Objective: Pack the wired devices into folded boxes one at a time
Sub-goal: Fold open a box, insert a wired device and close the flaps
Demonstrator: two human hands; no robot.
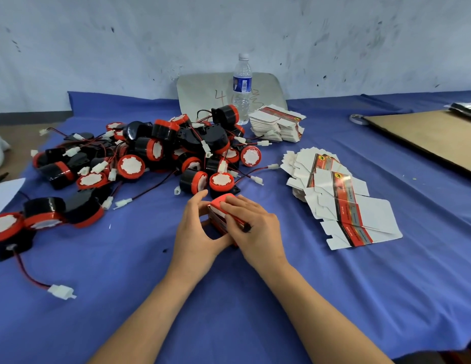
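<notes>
On the cloth (124,258), left grip (200,232) and right grip (252,227) clasp one box (217,223) holding one device (221,200).

Small packing workshop: blue cloth-covered table (229,298), heap of wired devices (150,153), stacked flat box blanks (342,200), scuffed wall (124,48).
</notes>
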